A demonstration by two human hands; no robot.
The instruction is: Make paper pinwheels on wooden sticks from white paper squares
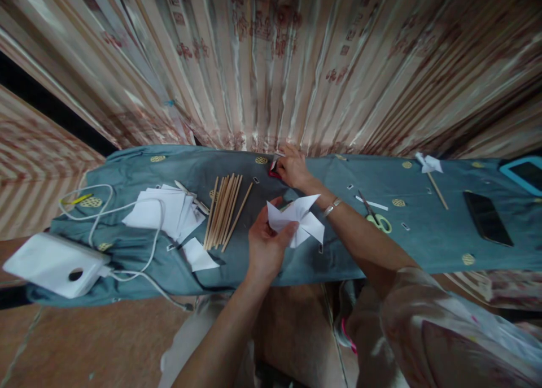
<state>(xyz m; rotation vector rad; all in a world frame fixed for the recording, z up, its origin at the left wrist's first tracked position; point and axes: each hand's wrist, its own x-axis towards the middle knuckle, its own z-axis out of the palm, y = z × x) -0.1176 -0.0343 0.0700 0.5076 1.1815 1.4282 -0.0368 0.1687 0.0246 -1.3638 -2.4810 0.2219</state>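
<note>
My left hand (266, 238) pinches a folded white paper pinwheel (305, 216) over the middle of the cloth-covered table. Beyond it, near the table's far edge, my right hand (292, 168) is closed at a small red object (274, 170) whose kind I cannot make out, since the fingers partly cover it. To the left of my left hand lies a bunch of thin wooden sticks (222, 213). A stack of cut white paper (163, 210) is farther left, with a single paper piece (199, 255) in front of it.
At the left are a white power bank-like box (55, 264) and a white cable (158, 247). To the right lie scissors (376, 218) with green handles, a finished-looking pinwheel on a stick (436, 187), a dark phone (488, 217) and a blue-framed device (525, 174). A curtain (271, 66) hangs behind the table.
</note>
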